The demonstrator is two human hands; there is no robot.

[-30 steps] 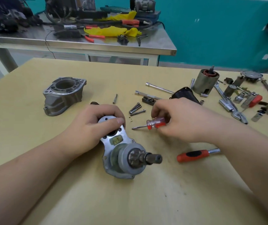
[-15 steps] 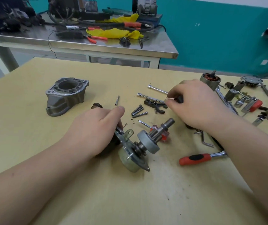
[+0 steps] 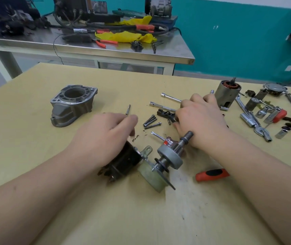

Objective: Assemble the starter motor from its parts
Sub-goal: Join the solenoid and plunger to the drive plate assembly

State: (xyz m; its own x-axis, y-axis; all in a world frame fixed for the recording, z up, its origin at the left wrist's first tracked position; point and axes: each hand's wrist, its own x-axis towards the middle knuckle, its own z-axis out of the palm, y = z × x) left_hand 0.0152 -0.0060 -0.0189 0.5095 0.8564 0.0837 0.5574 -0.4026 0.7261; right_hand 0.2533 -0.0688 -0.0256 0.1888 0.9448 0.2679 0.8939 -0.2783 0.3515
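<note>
The half-built motor (image 3: pixel 151 161) lies at table centre, left hand (image 3: pixel 106 137) resting on it; right hand (image 3: pixel 199 119), at one o'clock, touches a black clip (image 3: pixel 166 114), grip unclear; housing (image 3: pixel 72 105) and many parts wait.

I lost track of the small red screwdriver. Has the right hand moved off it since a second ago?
Yes. The right hand has left the red screwdriver lying by the motor shaft and moved farther away, toward the black fork near the long bolts.
</note>
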